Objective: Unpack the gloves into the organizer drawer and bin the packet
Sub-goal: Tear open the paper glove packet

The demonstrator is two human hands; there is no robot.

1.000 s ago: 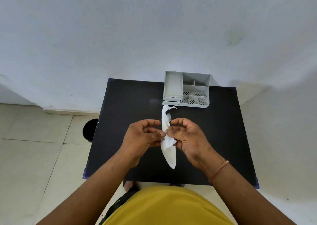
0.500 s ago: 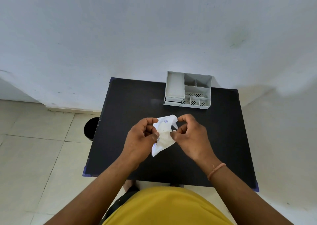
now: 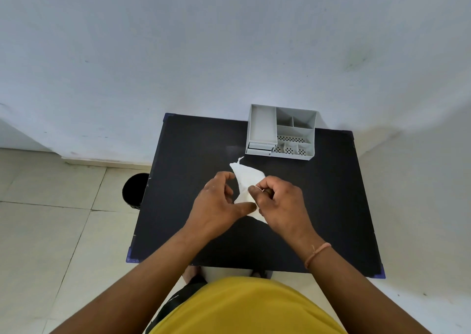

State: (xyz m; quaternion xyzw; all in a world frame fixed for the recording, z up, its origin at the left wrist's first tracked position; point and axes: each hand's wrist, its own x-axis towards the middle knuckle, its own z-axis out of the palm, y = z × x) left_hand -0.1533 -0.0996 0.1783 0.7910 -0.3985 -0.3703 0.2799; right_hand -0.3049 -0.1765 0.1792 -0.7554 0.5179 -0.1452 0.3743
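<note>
A white glove packet point(image 3: 245, 180) is held above the middle of the black table point(image 3: 188, 155), its torn top pointing away from me. My right hand point(image 3: 280, 203) pinches the packet's right edge with closed fingers. My left hand point(image 3: 219, 201) supports the packet from the left, thumb under its lower part and fingers curled near the top. No gloves show outside the packet. The grey organizer point(image 3: 281, 132) stands at the table's far edge, with two small shut drawers at its front left corner.
A black bin point(image 3: 133, 191) stands on the tiled floor, just left of the table. A white wall rises behind the table. My yellow shirt fills the bottom of the view.
The packet hung long and upright between both hands a second ago; now it is turned flatter, with its torn end pointing away. Both hands have shifted their hold on it.
</note>
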